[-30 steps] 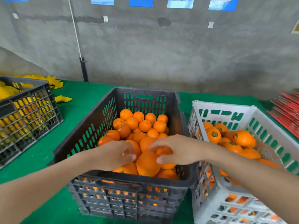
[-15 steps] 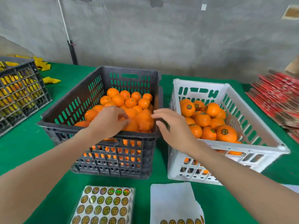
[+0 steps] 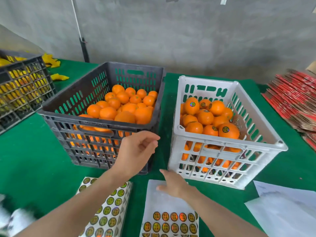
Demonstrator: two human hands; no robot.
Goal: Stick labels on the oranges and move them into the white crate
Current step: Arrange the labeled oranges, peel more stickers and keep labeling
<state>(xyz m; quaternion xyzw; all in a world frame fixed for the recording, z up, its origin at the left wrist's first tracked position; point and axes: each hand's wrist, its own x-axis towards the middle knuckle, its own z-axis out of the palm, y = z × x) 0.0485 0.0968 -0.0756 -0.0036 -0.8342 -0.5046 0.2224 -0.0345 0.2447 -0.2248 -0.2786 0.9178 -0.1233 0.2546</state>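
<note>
Left fingers (image 3: 150,142): loosely curled, thumb tip near the forefinger tip, nothing seen between them
Left hand (image 3: 136,151): in the air in front of the near right corner of the black crate (image 3: 68,118), palm turned to the right
Right fingers (image 3: 165,173): stretched out and relaxed, grasping nothing
Right hand (image 3: 172,183): palm down over the bare top part of the part-used label sheet (image 3: 153,199); whether it touches the paper cannot be told
Part-used label sheet: at the table's near edge, just in front of the white crate (image 3: 222,139), with rows of round labels (image 3: 174,217) only on its near part
Full label sheet (image 3: 111,212): at the near edge to the left of the other sheet, partly under the left forearm
Plain oranges (image 3: 126,106): heaped in the black crate, middle of the table (image 3: 34,165); no labels show on them
Labelled oranges (image 3: 205,117): piled in the white crate, which stands just right of the black crate with a narrow gap between; round labels show on several
White paper (image 3: 287,207): loose sheets at the near right corner
Second black crate (image 3: 22,86): at the left edge, with yellow contents
Yellow scraps (image 3: 51,61): near the far left corner
Red flat stack (image 3: 294,103): along the right edge
Wall (image 3: 188,31): grey concrete behind the far edge
</note>
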